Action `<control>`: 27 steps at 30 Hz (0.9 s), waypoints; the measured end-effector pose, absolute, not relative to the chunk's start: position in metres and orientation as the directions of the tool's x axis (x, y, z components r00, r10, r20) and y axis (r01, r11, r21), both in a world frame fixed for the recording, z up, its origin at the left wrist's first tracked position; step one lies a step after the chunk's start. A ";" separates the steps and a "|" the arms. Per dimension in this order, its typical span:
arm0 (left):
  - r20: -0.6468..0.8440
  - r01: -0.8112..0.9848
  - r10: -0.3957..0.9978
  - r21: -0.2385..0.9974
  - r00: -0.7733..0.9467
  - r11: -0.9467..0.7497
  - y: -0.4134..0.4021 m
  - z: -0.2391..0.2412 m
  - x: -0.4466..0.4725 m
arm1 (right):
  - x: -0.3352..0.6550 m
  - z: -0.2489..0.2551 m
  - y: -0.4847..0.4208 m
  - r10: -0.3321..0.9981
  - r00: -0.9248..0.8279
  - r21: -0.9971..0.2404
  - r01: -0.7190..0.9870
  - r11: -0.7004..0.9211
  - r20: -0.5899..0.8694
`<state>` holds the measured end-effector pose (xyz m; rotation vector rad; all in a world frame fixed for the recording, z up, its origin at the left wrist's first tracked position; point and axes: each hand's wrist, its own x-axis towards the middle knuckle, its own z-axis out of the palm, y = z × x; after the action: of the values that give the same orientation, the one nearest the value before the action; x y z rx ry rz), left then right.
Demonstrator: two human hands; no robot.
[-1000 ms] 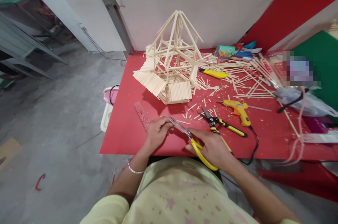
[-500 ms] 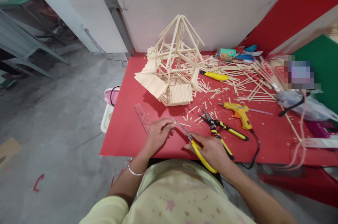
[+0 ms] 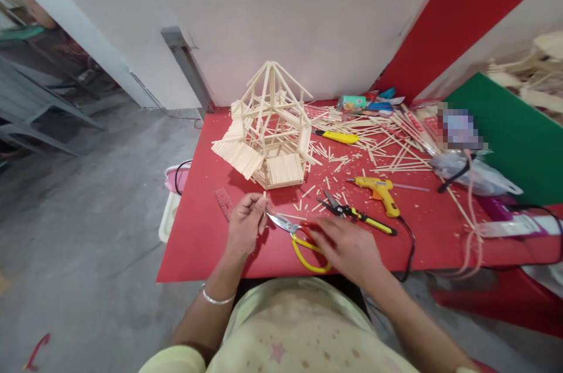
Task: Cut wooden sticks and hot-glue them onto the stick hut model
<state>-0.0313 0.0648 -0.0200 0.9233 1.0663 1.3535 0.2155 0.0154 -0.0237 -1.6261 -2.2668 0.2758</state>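
Note:
My left hand (image 3: 244,222) pinches a short wooden stick (image 3: 264,202) held upright above the red table (image 3: 206,238). My right hand (image 3: 347,247) lies with loose, spread fingers just right of the yellow-handled scissors (image 3: 299,237), which rest on the table with blades pointing left. Whether the hand still touches the handles is unclear. A stick-built house model (image 3: 266,126) stands behind my hands.
Yellow-and-black snips (image 3: 356,213) and a yellow glue gun (image 3: 379,191) with black cord lie to the right. A yellow knife (image 3: 336,136), loose sticks (image 3: 387,144), a ruler (image 3: 224,203), plastic bags (image 3: 477,173) and a green board (image 3: 510,138) surround them. Floor lies left of the table edge.
The scissors went from my right hand's grip down onto the table and the hand opened. My left hand now holds a cut stick upright. The view tilted up.

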 end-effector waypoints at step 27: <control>-0.327 -0.611 0.937 0.769 -0.125 0.187 0.083 -0.034 -0.008 | 0.116 -0.034 0.087 0.962 -0.095 -0.957 -0.116 -0.267 -0.256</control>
<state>-0.0078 0.0827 -0.0343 0.4261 0.9986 1.3941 0.1157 0.0875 -0.0338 -1.2631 -1.0331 1.5203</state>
